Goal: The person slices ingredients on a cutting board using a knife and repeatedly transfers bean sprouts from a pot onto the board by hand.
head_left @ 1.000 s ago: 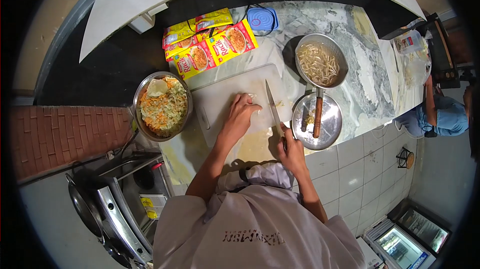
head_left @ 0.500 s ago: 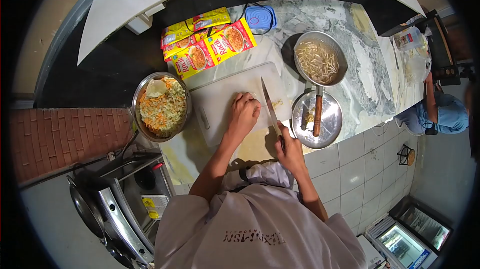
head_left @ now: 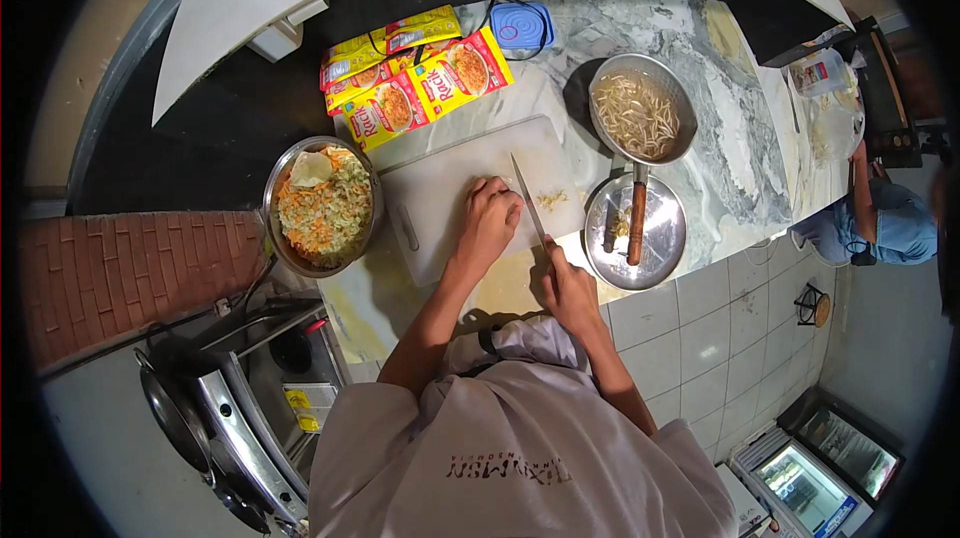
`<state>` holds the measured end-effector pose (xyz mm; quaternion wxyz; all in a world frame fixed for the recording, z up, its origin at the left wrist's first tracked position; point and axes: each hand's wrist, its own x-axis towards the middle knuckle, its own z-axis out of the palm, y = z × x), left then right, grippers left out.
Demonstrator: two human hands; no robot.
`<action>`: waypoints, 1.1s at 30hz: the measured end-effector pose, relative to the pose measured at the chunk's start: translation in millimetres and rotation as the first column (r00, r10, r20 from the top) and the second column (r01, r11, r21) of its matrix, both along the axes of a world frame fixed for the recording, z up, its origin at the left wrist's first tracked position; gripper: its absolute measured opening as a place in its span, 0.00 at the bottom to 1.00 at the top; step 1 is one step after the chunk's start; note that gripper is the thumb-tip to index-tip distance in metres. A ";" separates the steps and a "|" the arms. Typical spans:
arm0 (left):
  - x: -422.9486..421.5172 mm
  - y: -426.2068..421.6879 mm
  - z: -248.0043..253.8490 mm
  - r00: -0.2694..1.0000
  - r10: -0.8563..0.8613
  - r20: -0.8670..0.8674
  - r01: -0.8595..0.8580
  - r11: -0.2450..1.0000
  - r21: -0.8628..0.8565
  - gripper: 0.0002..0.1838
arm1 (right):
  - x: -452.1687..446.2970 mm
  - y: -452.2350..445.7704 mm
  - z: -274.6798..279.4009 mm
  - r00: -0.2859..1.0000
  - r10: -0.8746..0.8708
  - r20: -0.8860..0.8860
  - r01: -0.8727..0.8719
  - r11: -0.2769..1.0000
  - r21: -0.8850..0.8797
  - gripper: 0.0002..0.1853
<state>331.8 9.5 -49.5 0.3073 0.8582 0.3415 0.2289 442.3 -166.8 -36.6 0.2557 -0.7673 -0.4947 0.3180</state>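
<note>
My right hand [head_left: 570, 288] is wrapped round the handle of a kitchen knife [head_left: 527, 196], whose long blade points away from me over the white cutting board [head_left: 430, 188]. Curled fingers of my left hand [head_left: 492, 218] press down on the board, just left of the blade. Whatever lies under those fingertips is mostly hidden and too small to name. Finely cut pale yellow bits [head_left: 552, 200] are scattered on the board to the right of the blade.
A metal bowl of shredded vegetables [head_left: 325, 208] stands left. Seasoning packets [head_left: 430, 88] and a blue lid [head_left: 520, 30] lie behind. At right, a saucepan of bean sprouts in liquid [head_left: 640, 113] extends its wooden handle over a metal plate [head_left: 660, 238]. Another person [head_left: 885, 223] stands far right.
The knife has shifted left, closer to my left hand's fingers. More of the cut bits now show to its right. My left hand stays almost in place.
</note>
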 end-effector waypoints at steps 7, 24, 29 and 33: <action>-11.3 7.3 10.3 0.999 0.045 0.031 -0.046 0.999 0.025 0.06 | 5.8 -5.9 10.4 0.999 -0.032 -0.043 0.033 0.999 0.028 0.36; -36.2 42.7 24.0 0.986 0.134 0.094 -0.134 0.991 -0.010 0.07 | 15.3 -4.3 30.6 0.948 -0.240 -0.207 0.273 0.951 0.148 0.27; -35.0 60.3 48.3 0.979 0.175 0.108 -0.163 0.981 -0.108 0.08 | 20.3 -9.2 20.4 0.903 -0.267 -0.336 0.360 0.898 0.254 0.26; -8.6 71.2 68.9 0.993 0.085 0.084 -0.070 0.984 -0.167 0.10 | 32.3 -11.8 23.6 0.873 -0.340 -0.349 0.434 0.869 0.239 0.26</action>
